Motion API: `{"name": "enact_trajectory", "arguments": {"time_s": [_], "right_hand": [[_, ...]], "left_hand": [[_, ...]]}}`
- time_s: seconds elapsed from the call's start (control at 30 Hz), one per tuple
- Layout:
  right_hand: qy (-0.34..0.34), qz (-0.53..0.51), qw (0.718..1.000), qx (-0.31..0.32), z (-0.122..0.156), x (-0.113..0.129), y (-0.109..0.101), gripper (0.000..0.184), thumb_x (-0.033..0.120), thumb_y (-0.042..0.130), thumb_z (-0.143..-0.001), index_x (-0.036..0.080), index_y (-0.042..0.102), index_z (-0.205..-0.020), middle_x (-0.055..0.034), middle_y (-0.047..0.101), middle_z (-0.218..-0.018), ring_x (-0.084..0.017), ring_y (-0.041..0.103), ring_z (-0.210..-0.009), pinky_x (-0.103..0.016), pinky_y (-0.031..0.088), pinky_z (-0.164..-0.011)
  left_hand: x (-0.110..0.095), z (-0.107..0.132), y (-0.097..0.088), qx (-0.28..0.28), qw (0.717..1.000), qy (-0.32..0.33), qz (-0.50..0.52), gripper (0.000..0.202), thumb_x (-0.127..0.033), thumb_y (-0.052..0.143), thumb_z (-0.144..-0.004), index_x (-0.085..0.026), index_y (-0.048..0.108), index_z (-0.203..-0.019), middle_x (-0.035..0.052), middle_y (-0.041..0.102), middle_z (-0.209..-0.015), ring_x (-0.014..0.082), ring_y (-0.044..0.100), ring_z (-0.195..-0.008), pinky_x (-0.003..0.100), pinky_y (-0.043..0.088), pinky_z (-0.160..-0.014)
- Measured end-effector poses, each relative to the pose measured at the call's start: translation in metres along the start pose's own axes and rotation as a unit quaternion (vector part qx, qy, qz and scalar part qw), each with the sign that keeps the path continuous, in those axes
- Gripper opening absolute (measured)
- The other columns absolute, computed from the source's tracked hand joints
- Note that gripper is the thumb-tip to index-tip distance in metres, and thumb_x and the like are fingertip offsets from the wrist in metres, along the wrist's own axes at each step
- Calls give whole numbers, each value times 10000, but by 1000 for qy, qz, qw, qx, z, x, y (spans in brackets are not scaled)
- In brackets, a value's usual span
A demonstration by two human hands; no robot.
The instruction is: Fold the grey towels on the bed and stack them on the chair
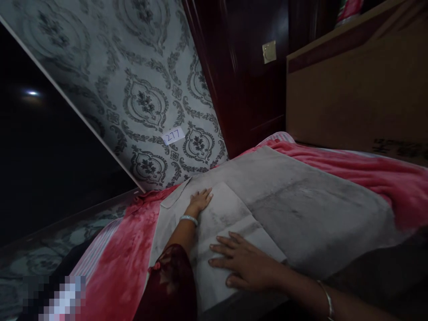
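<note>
A large grey cloth (321, 209) is spread out over a red plush blanket (129, 254). One side of it is folded over into a long flap (224, 200). My left hand (200, 199), with a bangle at the wrist, lies on the far part of this flap, fingers extended. Nearer to me, my right hand (245, 263) rests flat on the flap with its fingers spread. Neither hand grips anything. At the far left, a corner of the grey cloth (175, 196) shows beyond my left wrist.
A big cardboard box (354, 93) stands at the back right against the blanket. Patterned wallpaper (147, 102) with a paper label (174, 135) reading 277 rises behind, beside a dark red wooden panel (247, 84). A dark glossy screen-like surface (43, 147) is on the left.
</note>
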State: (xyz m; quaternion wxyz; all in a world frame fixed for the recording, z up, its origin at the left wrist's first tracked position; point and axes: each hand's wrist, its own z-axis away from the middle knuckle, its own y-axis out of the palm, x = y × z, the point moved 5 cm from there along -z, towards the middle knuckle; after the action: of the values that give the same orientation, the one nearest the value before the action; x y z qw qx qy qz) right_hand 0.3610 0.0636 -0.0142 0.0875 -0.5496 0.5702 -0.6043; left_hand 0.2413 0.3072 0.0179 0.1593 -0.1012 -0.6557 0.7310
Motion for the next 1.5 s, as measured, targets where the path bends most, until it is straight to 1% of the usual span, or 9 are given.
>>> {"name": "enact_trajectory", "arguments": {"time_s": [0.17, 0.3, 0.4, 0.67, 0.83, 1.07, 1.23, 1.33, 1.5], "right_hand": [[-4, -7, 1000, -16, 2, -6, -10, 608, 546, 536, -974, 341, 414, -1534, -68, 334, -1612, -281, 194, -1520, -579, 68, -1225], [23, 16, 999, -20, 13, -16, -17, 607, 524, 536, -978, 312, 423, -1535, -88, 338, -1608, -302, 212, -1511, -582, 54, -1226], [30, 14, 999, -6, 21, -22, -11, 620, 530, 511, -985, 329, 379, -1556, -76, 261, -1639, -325, 164, -1522, -609, 44, -1220], [26, 6, 1000, -13, 23, -25, -7, 679, 424, 589, -948, 386, 319, -1571, -33, 218, -1654, -316, 118, -1532, -612, 47, -1222], [30, 9, 999, -9, 23, -22, -13, 646, 475, 554, -966, 394, 328, -1565, -30, 246, -1647, -317, 143, -1527, -616, 71, -1218], [44, 28, 999, 6, 21, -22, -14, 624, 533, 517, -976, 359, 367, -1556, -23, 244, -1646, -301, 149, -1528, -598, 80, -1224], [53, 46, 998, 0, 21, -27, -11, 636, 570, 506, -973, 279, 429, -1534, -71, 294, -1624, -305, 196, -1517, -593, 107, -1223], [38, 60, 997, -29, 23, -31, -7, 621, 573, 501, -977, 261, 465, -1512, -77, 328, -1609, -288, 226, -1509, -561, 131, -1229], [14, 82, 992, -90, 32, -39, 0, 565, 545, 494, -988, 270, 511, -1480, -82, 374, -1587, -279, 286, -1488, -546, 178, -1228]], "left_hand": [[-43, 14, -22, -41, 997, 66, -19, 568, -482, 311, -999, -333, 352, -1546, 36, 225, -1676, 319, 137, -1550, 643, 130, -1212], [-104, 50, -3, 23, 949, 314, 5, 553, -540, 303, -1006, -377, 368, -1531, 4, 284, -1658, 235, 196, -1543, 538, 153, -1241], [-120, 57, 14, 33, 928, 370, 24, 597, -579, 341, -991, -355, 348, -1544, 31, 271, -1661, 249, 177, -1548, 559, 124, -1242], [-79, -34, 14, 9, 982, 190, 5, 575, -570, 327, -987, -385, 357, -1531, -13, 287, -1657, 212, 198, -1542, 497, 155, -1246], [-61, -54, 6, -29, 997, 67, 2, 608, -532, 224, -1000, -306, 335, -1553, 84, 312, -1645, 299, 281, -1512, 596, 255, -1187], [-55, -15, -17, -84, 996, -5, -8, 649, -517, 308, -980, -242, 294, -1569, 141, 232, -1666, 336, 188, -1538, 637, 138, -1211], [5, 74, -17, -116, 986, -86, 87, 743, -411, 550, -909, -214, 274, -1569, 140, 131, -1688, 312, 96, -1557, 548, 160, -1242], [43, 146, 9, -169, 909, -181, 334, 739, -342, 602, -894, -206, 304, -1556, 133, 216, -1674, 275, 180, -1546, 424, 231, -1241], [41, 239, 66, -196, 578, -224, 760, 588, -253, 799, -733, -185, 605, -1284, 154, 626, -1384, 285, 521, -1361, 386, 397, -1150]]}}
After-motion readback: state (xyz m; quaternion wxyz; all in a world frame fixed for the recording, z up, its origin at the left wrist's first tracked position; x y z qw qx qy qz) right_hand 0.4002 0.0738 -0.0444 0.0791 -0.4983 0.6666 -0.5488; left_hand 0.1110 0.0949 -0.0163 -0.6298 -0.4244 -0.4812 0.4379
